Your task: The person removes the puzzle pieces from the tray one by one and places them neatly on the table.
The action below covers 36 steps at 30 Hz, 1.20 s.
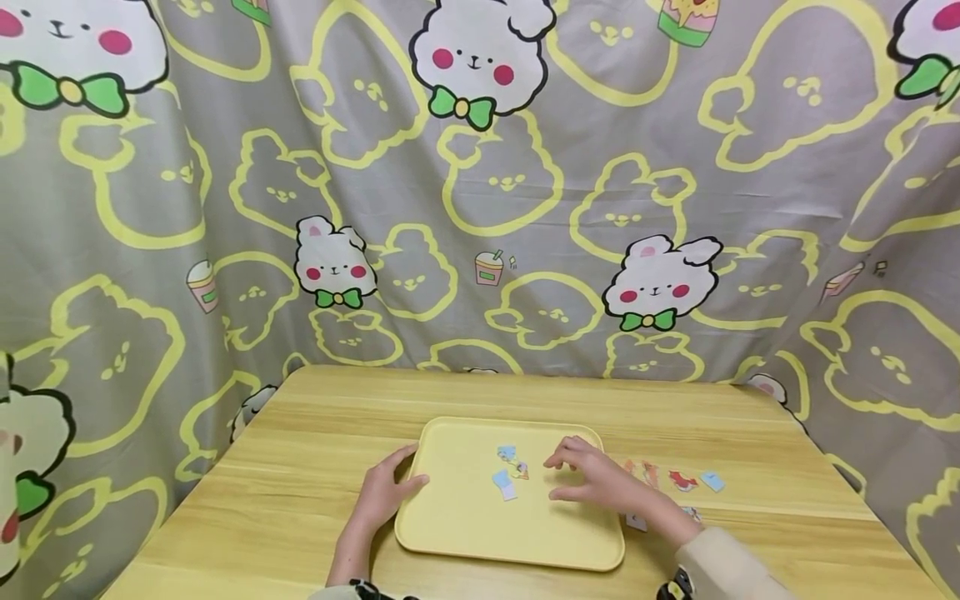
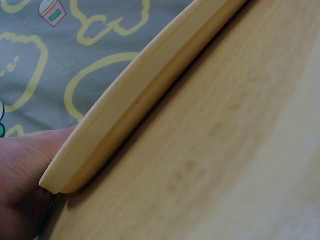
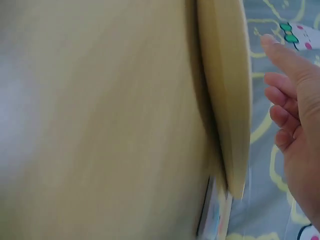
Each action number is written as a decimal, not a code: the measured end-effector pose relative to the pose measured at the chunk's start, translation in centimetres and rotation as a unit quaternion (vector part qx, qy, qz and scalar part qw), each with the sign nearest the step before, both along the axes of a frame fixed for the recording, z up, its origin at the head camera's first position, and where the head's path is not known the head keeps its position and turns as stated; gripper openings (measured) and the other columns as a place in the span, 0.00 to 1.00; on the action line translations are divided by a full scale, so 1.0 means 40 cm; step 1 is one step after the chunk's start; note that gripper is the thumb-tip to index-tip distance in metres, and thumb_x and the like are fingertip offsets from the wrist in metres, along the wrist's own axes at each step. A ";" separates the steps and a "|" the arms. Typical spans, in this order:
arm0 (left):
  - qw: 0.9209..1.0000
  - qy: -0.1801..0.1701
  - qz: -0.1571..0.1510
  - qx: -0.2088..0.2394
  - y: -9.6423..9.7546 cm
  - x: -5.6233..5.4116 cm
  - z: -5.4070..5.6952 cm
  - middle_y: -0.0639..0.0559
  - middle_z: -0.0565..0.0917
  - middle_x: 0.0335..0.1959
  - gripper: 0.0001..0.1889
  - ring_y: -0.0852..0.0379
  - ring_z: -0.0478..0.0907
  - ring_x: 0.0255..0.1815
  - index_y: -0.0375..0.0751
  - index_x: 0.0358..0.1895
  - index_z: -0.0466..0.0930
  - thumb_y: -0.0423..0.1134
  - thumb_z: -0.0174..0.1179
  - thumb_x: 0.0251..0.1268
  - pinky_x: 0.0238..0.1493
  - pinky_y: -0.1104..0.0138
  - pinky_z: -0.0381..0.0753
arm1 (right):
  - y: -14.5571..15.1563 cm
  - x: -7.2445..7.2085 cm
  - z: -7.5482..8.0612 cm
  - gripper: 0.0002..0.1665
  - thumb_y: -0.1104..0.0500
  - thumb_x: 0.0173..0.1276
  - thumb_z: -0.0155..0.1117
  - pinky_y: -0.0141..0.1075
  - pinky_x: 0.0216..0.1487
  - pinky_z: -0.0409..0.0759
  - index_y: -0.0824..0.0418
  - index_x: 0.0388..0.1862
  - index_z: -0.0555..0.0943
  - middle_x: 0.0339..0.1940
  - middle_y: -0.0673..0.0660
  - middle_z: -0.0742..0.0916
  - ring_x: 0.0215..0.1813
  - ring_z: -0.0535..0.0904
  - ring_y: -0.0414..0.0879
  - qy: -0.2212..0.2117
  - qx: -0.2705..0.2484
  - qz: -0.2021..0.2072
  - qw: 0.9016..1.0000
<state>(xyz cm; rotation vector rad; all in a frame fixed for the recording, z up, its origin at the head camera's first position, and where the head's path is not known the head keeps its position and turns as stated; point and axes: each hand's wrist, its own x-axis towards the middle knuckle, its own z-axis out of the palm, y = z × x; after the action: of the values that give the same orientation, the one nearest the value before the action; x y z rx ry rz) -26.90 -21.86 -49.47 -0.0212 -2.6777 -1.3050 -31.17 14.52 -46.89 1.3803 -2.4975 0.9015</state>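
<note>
A yellow rectangular tray [image 1: 465,533] lies on the wooden table. My left hand [image 1: 384,492] holds its left edge, with the thumb over the rim; the left wrist view shows this hand [image 2: 25,175] against the tray's side [image 2: 125,100], most fingers hidden. My right hand [image 1: 600,479] hovers over the tray's right part, fingers loosely bent and nothing between them. In the right wrist view that hand [image 3: 300,115] is apart from the tray's edge [image 3: 230,95]. Near the tray's middle lie a small blue piece [image 1: 506,452], a yellowish piece [image 1: 520,471] and a blue-and-lilac piece [image 1: 506,485].
Right of the tray, several small printed pieces lie on the table [image 1: 780,517], among them a red one [image 1: 682,480] and a light-blue one [image 1: 712,481]. The right forearm partly covers others. A grey curtain [image 1: 480,325] with cartoon prints hangs behind and beside the table.
</note>
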 end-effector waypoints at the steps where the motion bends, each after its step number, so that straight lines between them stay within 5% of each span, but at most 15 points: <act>1: 1.000 0.002 0.000 -0.002 -0.001 -0.001 0.000 0.34 0.75 0.66 0.30 0.33 0.69 0.69 0.41 0.67 0.73 0.42 0.68 0.60 0.69 0.41 0.68 | -0.009 0.001 0.003 0.22 0.51 0.63 0.70 0.33 0.38 0.75 0.65 0.50 0.82 0.39 0.54 0.80 0.40 0.71 0.45 -0.006 0.008 0.000 1.000; 10: 1.000 0.007 -0.002 -0.010 0.000 -0.005 -0.001 0.34 0.76 0.66 0.31 0.34 0.69 0.69 0.40 0.66 0.73 0.43 0.69 0.60 0.69 0.43 0.69 | -0.082 0.008 0.022 0.26 0.49 0.61 0.71 0.28 0.44 0.76 0.65 0.51 0.82 0.39 0.52 0.79 0.43 0.72 0.44 -0.009 0.047 0.007 0.999; 20: 1.000 0.008 -0.003 -0.006 0.002 -0.004 -0.003 0.35 0.76 0.66 0.31 0.34 0.69 0.69 0.40 0.66 0.73 0.43 0.69 0.60 0.69 0.43 0.69 | -0.132 -0.010 0.017 0.32 0.45 0.59 0.72 0.25 0.42 0.72 0.67 0.54 0.82 0.37 0.50 0.77 0.40 0.65 0.34 0.047 0.111 -0.007 0.993; 28: 1.000 0.006 -0.004 0.000 0.003 0.000 0.002 0.34 0.75 0.66 0.30 0.33 0.69 0.69 0.40 0.66 0.73 0.42 0.69 0.60 0.69 0.42 0.69 | -0.150 -0.022 0.009 0.30 0.43 0.62 0.69 0.23 0.36 0.61 0.62 0.54 0.82 0.37 0.48 0.77 0.37 0.60 0.34 0.079 0.156 0.005 0.985; 36: 1.000 0.006 -0.001 -0.003 -0.001 -0.002 -0.001 0.34 0.76 0.65 0.30 0.34 0.70 0.68 0.41 0.66 0.74 0.42 0.69 0.59 0.69 0.42 0.69 | -0.162 -0.020 0.006 0.22 0.47 0.62 0.71 0.20 0.36 0.64 0.62 0.47 0.84 0.37 0.47 0.77 0.38 0.62 0.33 0.062 0.151 0.019 0.986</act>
<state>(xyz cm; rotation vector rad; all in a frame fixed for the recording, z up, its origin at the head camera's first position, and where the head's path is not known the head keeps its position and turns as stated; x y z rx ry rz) -27.00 -21.91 -49.52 -0.0334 -2.6718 -1.2925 -31.97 8.05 -46.64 1.5205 -2.5976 0.4357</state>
